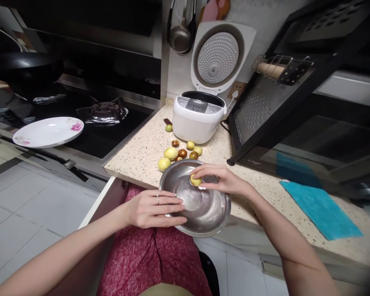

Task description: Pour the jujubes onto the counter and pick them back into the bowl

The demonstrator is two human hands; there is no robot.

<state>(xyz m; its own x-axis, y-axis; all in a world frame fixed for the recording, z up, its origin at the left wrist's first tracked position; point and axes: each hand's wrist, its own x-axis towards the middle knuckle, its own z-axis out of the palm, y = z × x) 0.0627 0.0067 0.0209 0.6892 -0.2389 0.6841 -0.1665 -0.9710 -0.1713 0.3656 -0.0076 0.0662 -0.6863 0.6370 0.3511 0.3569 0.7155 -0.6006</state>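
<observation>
In the head view, we see our right hand (217, 177) with its fingers closed on a yellow fruit (195, 181), over the far part of the metal bowl (203, 209); held there, it would probably fall inside if it slipped. Our left hand (151, 209) grips nothing that we can see: its fingers lie straight and apart across the left rim, likely to steady the bowl, which reaches past the near edge of the table (142, 160); its thumb is hidden. Loose fruits (170, 153), pale and brown, lie just beyond the far rim, presumably for easy reach. Farther back stands the rice cooker (195, 125), lid raised. Its panel shows segment digits, too small to read surely; we cannot make out the lid's mark or the lettering on the oven (254, 162) at right.
</observation>
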